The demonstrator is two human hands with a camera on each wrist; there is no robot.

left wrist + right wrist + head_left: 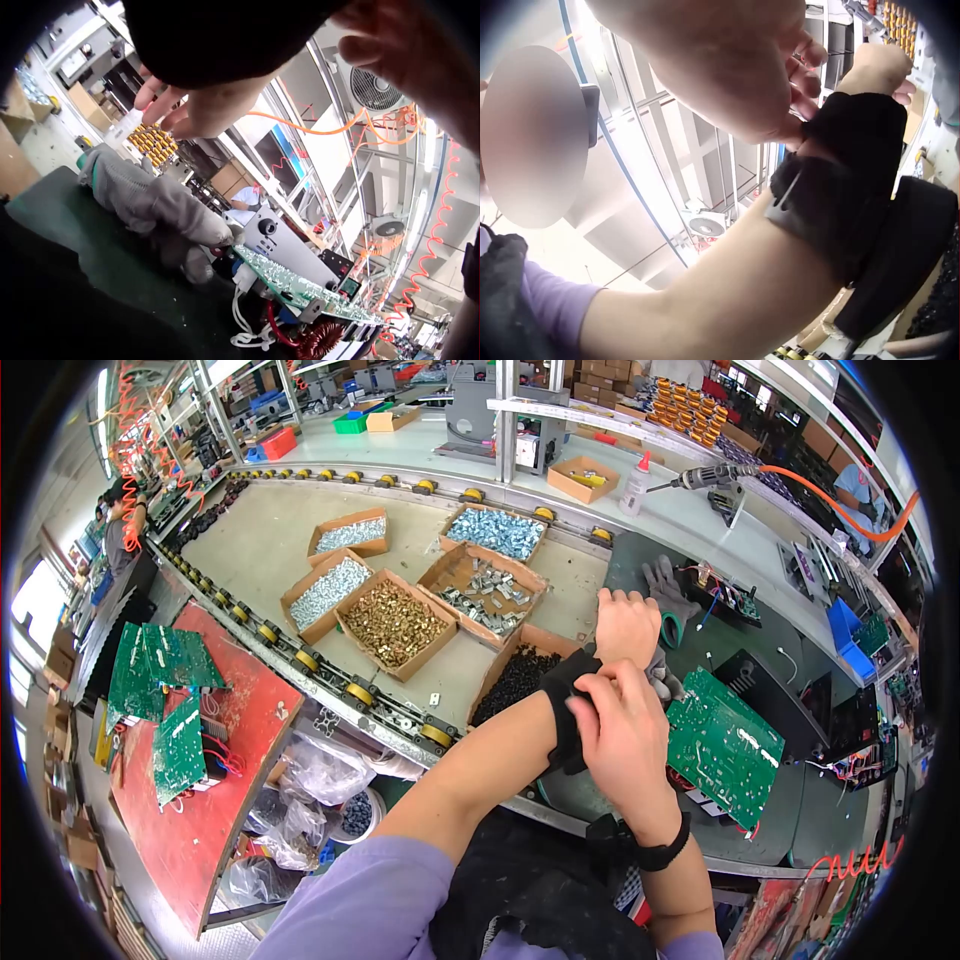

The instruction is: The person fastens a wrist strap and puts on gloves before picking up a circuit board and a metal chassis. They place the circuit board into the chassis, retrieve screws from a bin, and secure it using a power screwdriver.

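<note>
My left hand point(628, 628) is held out over the bench with its fingers loosely curled, holding nothing. Around that wrist sits a black strap point(563, 710). My right hand point(628, 745) reaches across, its thumb and fingers gripping the strap's edge; in the right wrist view the fingertips meet the black band point(862, 135). The right wrist wears a black band point(665, 850) too. Grey work gloves point(670, 588) lie just beyond the left hand; the left wrist view shows a glove point(142, 191) on the dark mat. A green circuit board point(725, 745) is right of my hands.
Cardboard boxes of brass-coloured parts point(395, 625), silver clips point(485, 595) and black screws point(515, 680) stand left of my hands. A roller track point(330, 670) borders the bench. An electric screwdriver point(705, 478) hangs at the right. More boards point(180, 745) lie on a red table point(225, 660).
</note>
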